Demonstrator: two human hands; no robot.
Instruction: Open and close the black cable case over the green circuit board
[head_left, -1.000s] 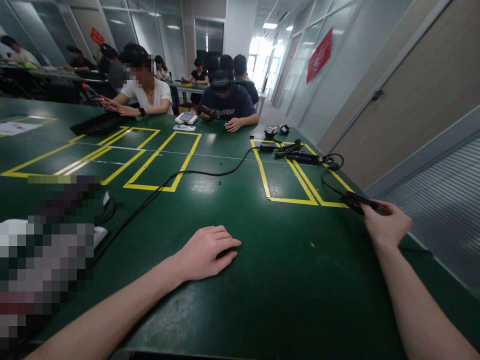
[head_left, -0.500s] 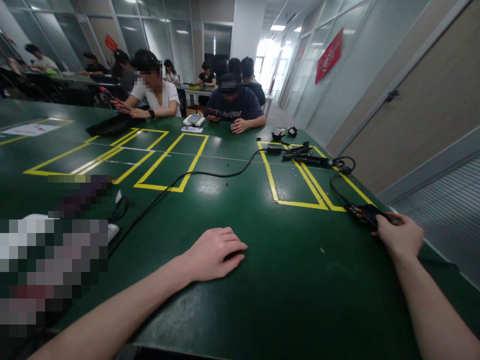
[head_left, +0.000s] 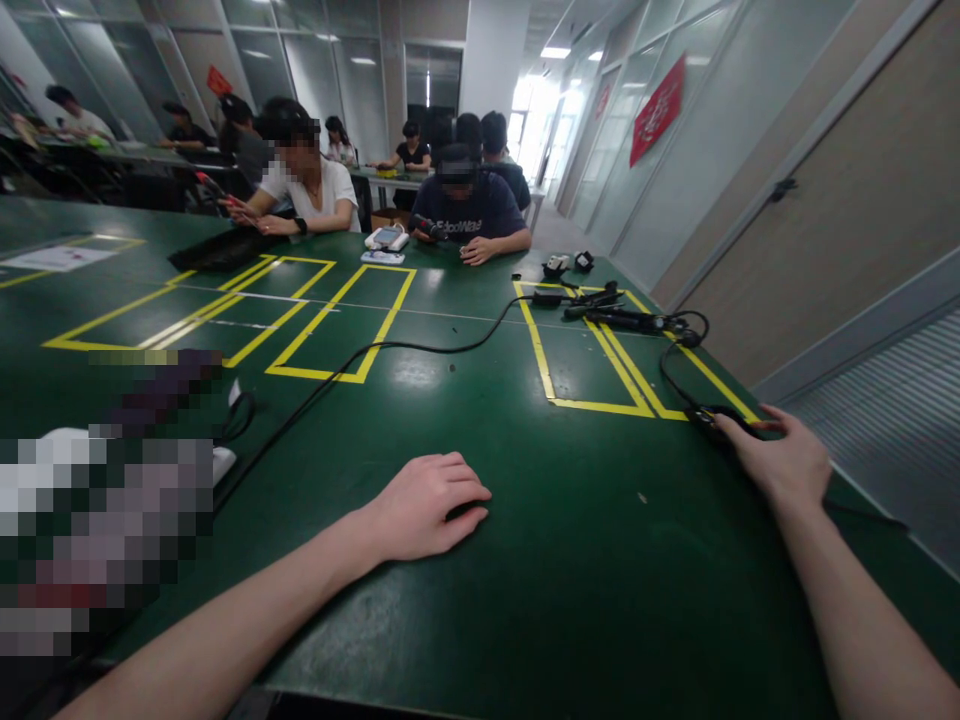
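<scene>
My left hand (head_left: 426, 503) rests palm down on the green table (head_left: 525, 520), fingers loosely curled and together, nothing visible under it. My right hand (head_left: 780, 460) reaches to the table's right edge and its fingers close round a small black device (head_left: 712, 415) with a black cable. That cable loops back to a black tool (head_left: 622, 318) lying across the yellow tape lines.
Yellow tape rectangles (head_left: 585, 365) mark the tabletop. A long black cord (head_left: 360, 360) runs across the middle. A white item (head_left: 221, 462) and blurred patch sit at the left. Two seated people (head_left: 465, 205) work at the far end, others behind. The table edge drops off at right.
My right hand with the black device shifted slightly along the right edge. The view rose a little and then held. My left hand stayed put.
</scene>
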